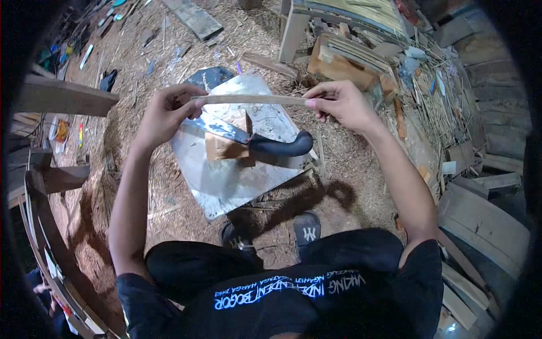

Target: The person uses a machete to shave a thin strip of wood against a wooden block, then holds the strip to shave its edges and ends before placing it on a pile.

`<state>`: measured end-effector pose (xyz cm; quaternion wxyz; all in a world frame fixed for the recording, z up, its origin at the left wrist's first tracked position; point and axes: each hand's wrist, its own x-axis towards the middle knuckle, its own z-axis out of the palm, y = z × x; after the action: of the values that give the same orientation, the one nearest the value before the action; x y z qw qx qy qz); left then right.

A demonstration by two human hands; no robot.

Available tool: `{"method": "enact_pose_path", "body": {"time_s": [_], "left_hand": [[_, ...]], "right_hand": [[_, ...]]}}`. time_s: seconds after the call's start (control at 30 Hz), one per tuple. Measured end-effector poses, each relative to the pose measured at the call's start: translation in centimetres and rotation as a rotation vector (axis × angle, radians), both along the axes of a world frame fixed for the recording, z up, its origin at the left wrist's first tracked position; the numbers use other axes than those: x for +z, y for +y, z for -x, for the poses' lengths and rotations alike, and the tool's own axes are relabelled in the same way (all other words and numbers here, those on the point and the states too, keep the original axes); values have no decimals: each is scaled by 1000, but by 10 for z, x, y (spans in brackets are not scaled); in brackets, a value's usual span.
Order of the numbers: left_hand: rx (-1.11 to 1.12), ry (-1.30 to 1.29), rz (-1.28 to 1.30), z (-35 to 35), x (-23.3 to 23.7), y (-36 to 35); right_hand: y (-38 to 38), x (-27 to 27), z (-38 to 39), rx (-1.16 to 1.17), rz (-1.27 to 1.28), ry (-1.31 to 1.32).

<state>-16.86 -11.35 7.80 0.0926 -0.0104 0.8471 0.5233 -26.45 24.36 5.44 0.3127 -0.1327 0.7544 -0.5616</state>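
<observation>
A thin, slightly bowed strip of wood [254,99] stretches level between my two hands. My left hand [169,110] pinches its left end between thumb and fingers. At the other end, my right hand [341,104] grips it the same way. Below the strip, a machete [279,146] with a black curved handle lies across a wooden block [221,148]; its blade points left, partly under my left hand. The block rests on a pale flat board [206,189] on the ground.
Wood shavings [127,73] cover the ground. A plank [192,18] lies at the far side, and wooden frames [62,96] stand at the left. Scrap sticks [437,101] and boards [480,217] pile up on the right. My sandals [306,227] are just below the pale board.
</observation>
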Motion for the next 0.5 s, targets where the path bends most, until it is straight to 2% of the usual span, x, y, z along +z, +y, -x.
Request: {"method": "enact_pose_path", "body": {"time_s": [0.03, 0.23, 0.3, 0.37, 0.5], "left_hand": [[40, 16, -13, -2, -7, 1], [128, 12, -113, -14, -35, 5], [200, -24, -251, -16, -49, 9], [180, -31, -201, -22, -56, 10], [151, -44, -143, -33, -60, 12]], "right_hand": [[1, -11, 1, 40, 7, -9], [14, -39, -13, -55, 113, -113], [20, -44, -18, -97, 119, -134], [26, -64, -19, -191, 343, -193], [36, -70, -30, -273, 459, -295]]}}
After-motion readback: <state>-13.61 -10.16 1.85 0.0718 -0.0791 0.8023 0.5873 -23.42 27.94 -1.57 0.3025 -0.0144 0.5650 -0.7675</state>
